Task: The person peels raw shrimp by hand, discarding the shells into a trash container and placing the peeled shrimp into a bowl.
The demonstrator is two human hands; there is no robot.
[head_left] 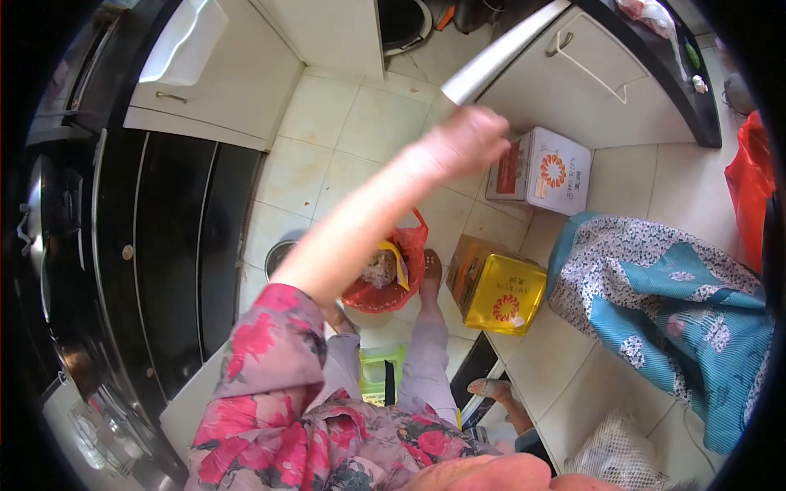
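Observation:
My left arm reaches up across the middle of the view, and my left hand is closed in a blurred fist. Whatever it may hold is hidden. It is nearest the lower end of a pale strip beside the cabinet; I cannot tell whether they touch. Just right of the hand stands a white tin with a red flower-like ring. Below the forearm, a red plastic bag sits on the floor, with something pale and a yellow piece inside. My right hand does not show clearly; a blurred shape at the bottom edge cannot be made out.
A yellow tin stands right of my feet. Teal patterned cloth lies at right, below another red bag. A metal bowl and a green container are near my feet. Black-fronted cabinets line the left.

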